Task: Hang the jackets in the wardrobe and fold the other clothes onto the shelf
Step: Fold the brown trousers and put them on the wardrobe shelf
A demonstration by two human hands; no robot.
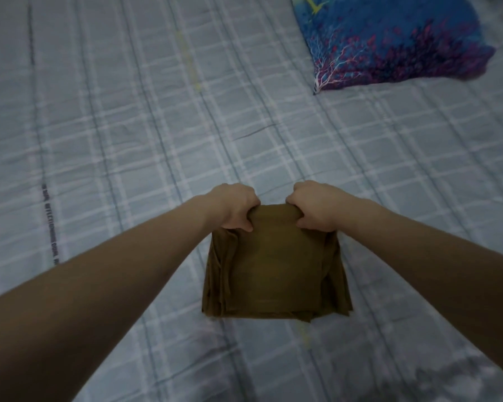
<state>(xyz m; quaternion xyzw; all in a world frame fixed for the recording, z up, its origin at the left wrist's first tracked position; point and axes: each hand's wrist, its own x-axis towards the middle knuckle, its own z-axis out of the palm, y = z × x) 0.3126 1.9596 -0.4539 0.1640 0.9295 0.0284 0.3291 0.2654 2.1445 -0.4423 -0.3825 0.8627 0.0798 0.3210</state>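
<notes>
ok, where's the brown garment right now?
Head view, lower centre: the folded brown garment lies on the plaid bedsheet, its far edge gripped by the left hand and right hand.

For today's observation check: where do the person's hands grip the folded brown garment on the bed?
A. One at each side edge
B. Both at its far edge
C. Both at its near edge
B: the left hand and right hand pinch the brown garment's far edge.

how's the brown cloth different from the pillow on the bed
The brown cloth is plain, one colour; the pillow is blue with a pink and white coral print. The cloth is folded into a flat square and gripped at its far edge by the left hand and right hand; the pillow lies untouched, farther away to the right. Both are on the checked bedsheet.
</notes>
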